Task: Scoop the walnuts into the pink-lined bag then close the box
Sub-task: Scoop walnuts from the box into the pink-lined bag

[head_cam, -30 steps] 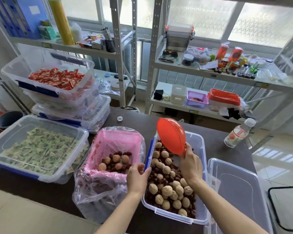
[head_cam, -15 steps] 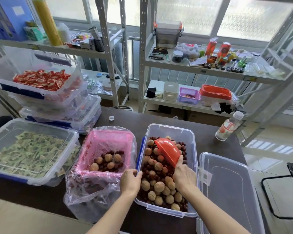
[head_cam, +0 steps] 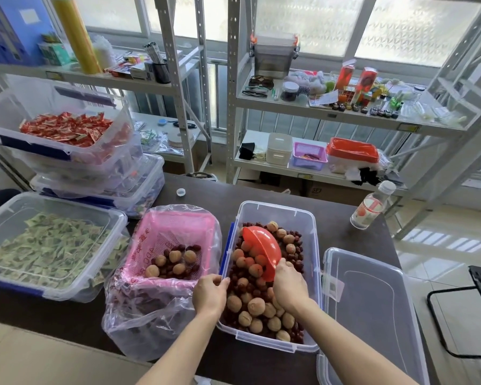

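The right hand [head_cam: 288, 287] grips the handle end of the red scoop [head_cam: 262, 251], whose bowl is sunk among the walnuts [head_cam: 257, 307] in the clear box [head_cam: 311, 226], mouth facing the left wall of the box; the left hand [head_cam: 210, 293] curls its fingers over the box's left rim, right beside the pink-lined bag [head_cam: 175, 245]; so the hands are apart, each clamped on its own thing. Walnuts and dark red fruits (dates, by the look of them) fill the box, and a smaller heap of both lies at the bottom of the bag, which stands touching the box's left side on the dark bench [head_cam: 342, 218]. The box's clear lid [head_cam: 372, 309] lies flat just to the right of the box; a plastic bottle [head_cam: 371, 205] stands behind it near the bench's far edge; a white bottle cap [head_cam: 180, 192] sits behind the bag; a bin of green-wrapped sweets [head_cam: 45, 245] sits to the left of the bag.
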The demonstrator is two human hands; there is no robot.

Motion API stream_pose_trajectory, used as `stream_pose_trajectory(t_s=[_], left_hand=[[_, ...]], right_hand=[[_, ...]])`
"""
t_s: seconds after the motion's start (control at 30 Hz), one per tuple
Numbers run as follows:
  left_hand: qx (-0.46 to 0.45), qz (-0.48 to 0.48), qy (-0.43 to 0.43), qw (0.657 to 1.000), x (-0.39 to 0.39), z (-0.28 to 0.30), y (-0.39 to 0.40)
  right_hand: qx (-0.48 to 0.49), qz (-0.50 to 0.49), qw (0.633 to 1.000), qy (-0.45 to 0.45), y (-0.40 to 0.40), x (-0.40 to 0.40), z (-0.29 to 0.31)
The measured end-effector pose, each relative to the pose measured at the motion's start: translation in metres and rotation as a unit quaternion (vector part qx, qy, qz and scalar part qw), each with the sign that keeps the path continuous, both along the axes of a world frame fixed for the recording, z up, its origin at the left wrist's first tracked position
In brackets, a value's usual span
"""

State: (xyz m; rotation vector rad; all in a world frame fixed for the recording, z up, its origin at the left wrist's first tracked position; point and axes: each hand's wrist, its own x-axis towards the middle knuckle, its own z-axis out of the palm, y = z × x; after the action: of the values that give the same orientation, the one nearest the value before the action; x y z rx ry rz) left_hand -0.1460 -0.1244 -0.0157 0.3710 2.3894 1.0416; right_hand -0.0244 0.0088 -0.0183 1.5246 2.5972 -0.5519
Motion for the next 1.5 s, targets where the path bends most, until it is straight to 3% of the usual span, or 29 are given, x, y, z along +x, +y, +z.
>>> stream_pose_trajectory(t_s=[0.13, 0.2, 0.27, 0.37, 0.67, 1.13, 1.3, 1.5], left_hand=[[0.007, 0.006, -0.003, 1.0, 0.001, 0.002, 0.0], [0.008, 0.008, -0.005, 1.0, 0.002, 0.005, 0.0], [0.011, 0.006, -0.008, 1.0, 0.002, 0.006, -0.001], [0.017, 0.006, -0.019, 1.0, 0.001, 0.006, -0.003], [0.044, 0.022, -0.013, 0.999, 0.003, 0.008, -0.004], [0.037, 0.018, -0.021, 0.999, 0.0, 0.005, -0.003], [0.078, 0.035, -0.025, 0.996, -0.01, 0.009, -0.008], [0.153, 0.142, -0.05, 0.977, -0.034, 0.008, -0.036]], right_hand=[[-0.093, -0.004, 0.996, 0.0, 0.001, 0.004, -0.018], [-0.168, -0.045, 0.983, 0.056, -0.002, 0.009, -0.026], [-0.237, -0.131, 0.951, 0.15, -0.006, 0.011, -0.024], [-0.323, -0.228, 0.895, 0.208, -0.004, 0.015, -0.023], [-0.488, -0.283, 0.759, 0.326, 0.0, 0.033, -0.014], [-0.487, -0.245, 0.749, 0.376, 0.003, 0.023, 0.042], [-0.478, -0.208, 0.766, 0.376, -0.001, -0.003, 0.053], [-0.463, -0.139, 0.799, 0.357, -0.017, -0.047, 0.061]])
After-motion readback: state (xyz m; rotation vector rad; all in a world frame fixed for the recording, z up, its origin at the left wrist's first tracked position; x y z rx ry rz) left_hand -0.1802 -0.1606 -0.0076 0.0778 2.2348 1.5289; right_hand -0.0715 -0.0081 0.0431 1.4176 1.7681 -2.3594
